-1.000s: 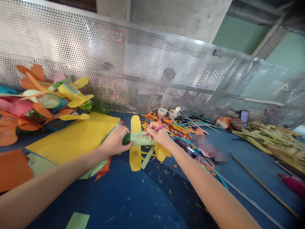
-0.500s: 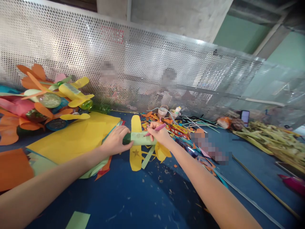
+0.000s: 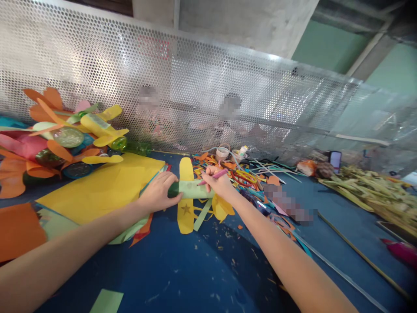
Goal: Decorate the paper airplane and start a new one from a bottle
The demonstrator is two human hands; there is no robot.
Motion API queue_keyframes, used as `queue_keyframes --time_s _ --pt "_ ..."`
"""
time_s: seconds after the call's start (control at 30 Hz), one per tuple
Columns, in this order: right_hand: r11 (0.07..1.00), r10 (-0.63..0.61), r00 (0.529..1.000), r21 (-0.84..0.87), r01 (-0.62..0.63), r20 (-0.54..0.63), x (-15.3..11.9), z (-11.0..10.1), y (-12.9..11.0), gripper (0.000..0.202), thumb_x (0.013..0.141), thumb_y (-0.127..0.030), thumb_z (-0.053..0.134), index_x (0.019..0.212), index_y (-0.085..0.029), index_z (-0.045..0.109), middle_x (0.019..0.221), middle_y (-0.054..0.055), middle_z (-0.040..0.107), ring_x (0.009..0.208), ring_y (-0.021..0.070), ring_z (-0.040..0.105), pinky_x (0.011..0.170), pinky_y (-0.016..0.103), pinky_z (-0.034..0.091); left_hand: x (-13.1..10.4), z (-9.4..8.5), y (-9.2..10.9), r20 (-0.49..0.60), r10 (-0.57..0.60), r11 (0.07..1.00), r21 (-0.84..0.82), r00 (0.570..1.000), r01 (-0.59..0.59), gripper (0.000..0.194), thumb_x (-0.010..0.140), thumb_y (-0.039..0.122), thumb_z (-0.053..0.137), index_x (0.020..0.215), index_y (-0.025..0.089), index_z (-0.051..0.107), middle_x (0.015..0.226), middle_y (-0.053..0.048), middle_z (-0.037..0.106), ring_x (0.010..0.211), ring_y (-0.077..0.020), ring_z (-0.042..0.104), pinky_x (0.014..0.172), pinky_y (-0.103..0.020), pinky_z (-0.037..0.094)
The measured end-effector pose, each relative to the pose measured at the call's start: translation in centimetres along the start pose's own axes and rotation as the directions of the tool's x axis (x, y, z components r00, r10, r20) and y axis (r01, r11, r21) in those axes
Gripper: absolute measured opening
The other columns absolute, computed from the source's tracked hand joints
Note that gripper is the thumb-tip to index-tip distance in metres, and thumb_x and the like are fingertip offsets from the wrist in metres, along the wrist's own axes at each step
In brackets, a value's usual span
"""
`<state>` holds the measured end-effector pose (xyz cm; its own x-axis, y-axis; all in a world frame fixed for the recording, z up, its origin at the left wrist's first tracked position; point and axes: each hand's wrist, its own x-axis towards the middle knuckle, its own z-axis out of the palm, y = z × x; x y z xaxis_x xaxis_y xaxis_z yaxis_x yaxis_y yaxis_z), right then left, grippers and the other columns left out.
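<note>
A toy airplane made from a bottle lies across the table in front of me. Pale green paper (image 3: 192,189) wraps its body, and yellow paper wings (image 3: 186,219) stick out above and below, the lower one marked with a star. My left hand (image 3: 160,191) is closed around the dark green bottle end (image 3: 173,189). In my right hand (image 3: 219,182) is a pinkish-purple marker (image 3: 220,174), its tip at the green paper wrap. Yellow paper tail pieces (image 3: 222,208) show below my right wrist. The plane's far end is partly hidden by my right hand.
Yellow paper sheets (image 3: 107,182) lie at left, below a pile of bottle-and-paper planes (image 3: 61,134). Colourful scraps (image 3: 241,174), a cup (image 3: 223,152) and a glue bottle (image 3: 243,151) are beyond my right hand. A perforated metal panel (image 3: 195,87) borders the far edge. Long sticks (image 3: 358,252) lie at right.
Hardly anything differs. Both hands stay where they were, with the marker tilted very slightly in my right hand.
</note>
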<state>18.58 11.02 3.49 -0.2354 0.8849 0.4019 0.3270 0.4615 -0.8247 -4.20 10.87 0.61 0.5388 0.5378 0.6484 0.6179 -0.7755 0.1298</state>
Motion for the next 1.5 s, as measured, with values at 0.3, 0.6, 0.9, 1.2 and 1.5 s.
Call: queue_keyframes --time_s 0.3,0.6,0.9,1.2,1.5 --pt "0.999 -0.017 0.997 0.047 0.013 0.081 0.0 0.0 -0.2 0.024 0.078 -0.015 0.051 0.059 -0.022 0.038 0.033 -0.01 0.048 0.039 0.0088 0.051 0.067 0.027 0.047 0.0 -0.1 0.1 0.001 0.008 1.0 -0.004 1.0 -0.008 0.019 0.077 0.032 0.054 0.088 0.019 0.044 0.092 -0.008 0.055 0.094 -0.024 0.052 0.084 -0.038 0.043" --pt "0.992 0.002 0.996 0.129 0.009 -0.085 -0.1 -0.1 -1.5 0.033 0.089 -0.049 0.039 0.071 -0.022 0.047 0.044 -0.005 0.056 0.043 0.011 0.053 0.05 0.023 0.039 0.0 0.1 -0.1 -0.013 0.009 1.0 -0.005 1.0 -0.009 0.02 0.075 0.031 0.056 0.087 0.019 0.045 0.089 -0.007 0.055 0.09 -0.0237 0.052 0.083 -0.039 0.043" --pt "0.992 -0.107 0.967 -0.09 0.089 -0.23 -0.1 -1.3 -3.3 0.036 0.085 -0.05 0.047 0.063 -0.021 0.052 0.056 -0.003 0.047 0.057 0.0127 0.05 0.059 0.027 0.041 0.0 0.0 0.0 -0.026 0.025 1.0 0.006 0.999 -0.025 0.018 0.075 0.032 0.055 0.085 0.02 0.044 0.089 -0.007 0.055 0.091 -0.0248 0.052 0.082 -0.04 0.044" --pt "0.995 -0.072 0.961 -0.08 0.052 -0.266 -2.8 -0.4 -0.4 0.034 0.083 -0.044 0.053 0.061 -0.022 0.041 0.048 -0.006 0.043 0.046 0.011 0.043 0.052 0.025 0.037 0.0 0.0 0.0 -0.045 0.06 0.998 0.014 0.997 -0.06 0.021 0.074 0.033 0.055 0.086 0.02 0.044 0.091 -0.007 0.055 0.093 -0.0247 0.052 0.085 -0.041 0.043" --pt "0.996 -0.059 0.947 -0.078 0.037 -0.314 -3.2 0.0 -0.4 0.033 0.083 -0.041 0.054 0.059 -0.023 0.04 0.046 -0.005 0.049 0.045 0.0123 0.048 0.056 0.026 0.042 0.1 -0.1 0.2 -0.031 0.08 0.996 0.048 0.996 -0.079 0.02 0.075 0.034 0.055 0.087 0.02 0.047 0.094 -0.009 0.057 0.097 -0.0262 0.053 0.085 -0.042 0.042"
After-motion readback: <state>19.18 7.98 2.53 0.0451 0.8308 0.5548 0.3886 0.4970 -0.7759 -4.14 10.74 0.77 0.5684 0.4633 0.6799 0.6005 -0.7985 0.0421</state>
